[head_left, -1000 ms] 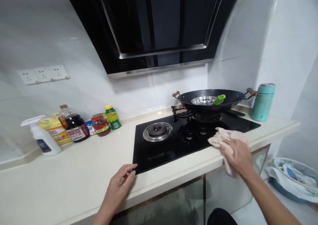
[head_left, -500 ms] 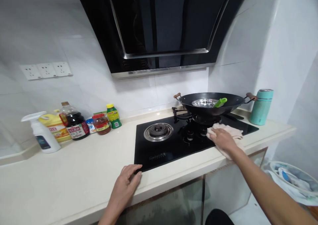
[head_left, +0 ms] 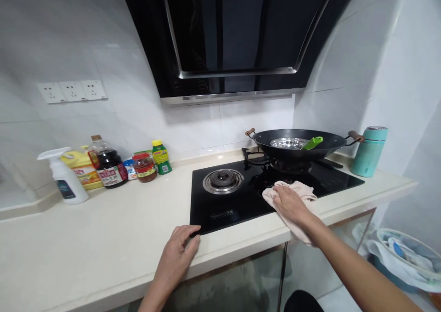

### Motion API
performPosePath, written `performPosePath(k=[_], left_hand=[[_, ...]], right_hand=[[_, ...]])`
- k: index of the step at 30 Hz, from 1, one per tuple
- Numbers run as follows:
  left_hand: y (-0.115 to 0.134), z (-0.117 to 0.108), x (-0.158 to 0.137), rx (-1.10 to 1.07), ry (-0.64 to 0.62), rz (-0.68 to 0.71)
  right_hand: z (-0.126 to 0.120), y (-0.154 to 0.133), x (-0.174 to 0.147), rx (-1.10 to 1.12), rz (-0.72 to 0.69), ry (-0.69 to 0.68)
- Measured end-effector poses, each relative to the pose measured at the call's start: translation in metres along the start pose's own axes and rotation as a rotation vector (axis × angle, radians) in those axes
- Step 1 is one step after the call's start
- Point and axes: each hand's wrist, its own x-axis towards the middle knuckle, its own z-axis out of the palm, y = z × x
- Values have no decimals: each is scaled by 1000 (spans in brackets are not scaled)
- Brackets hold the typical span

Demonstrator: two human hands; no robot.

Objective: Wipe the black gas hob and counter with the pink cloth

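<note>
My right hand (head_left: 288,203) is closed on a pale pink cloth (head_left: 303,193), pressed against the black glass gas stove (head_left: 222,215) near its front middle. Part of the cloth drapes over the counter's front edge, and it covers the stove knobs. My left hand (head_left: 179,250) rests on the cream countertop (head_left: 113,238) with fingers apart, fingertips at the stove's front left corner. Behind the cloth, a black wok (head_left: 330,141) sits on the right burner. Inside it are a shiny metal strainer (head_left: 287,143) and a green handle (head_left: 313,143). The left burner (head_left: 223,181) is bare.
A white spray bottle (head_left: 67,178), a dark sauce bottle (head_left: 109,165), a red-lidded jar (head_left: 144,168) and a green bottle (head_left: 161,158) stand at the left by the wall. A teal flask (head_left: 369,152) stands right of the wok. The range hood (head_left: 234,31) hangs above.
My right hand has moved the cloth leftward along the stove's front, over the knobs. My left hand stays at the stove's corner. The view has shifted slightly.
</note>
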Motion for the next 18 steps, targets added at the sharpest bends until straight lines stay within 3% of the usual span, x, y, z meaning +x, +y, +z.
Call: performPosePath(k=[4,8,14,18], left_hand=[[-1,0,-1,-5,11,14],[-3,1,-2,-1,15,18],[0,4,-1,19,3,-13],[-3,4,-2,3,-10,9]], right_hand=[[-4,6,12,60,35,16],[-8,-2,-4,85,5,19],[-11,-55,-36,138,-220,-54],[-5,-95,-11,176,-352,-137]])
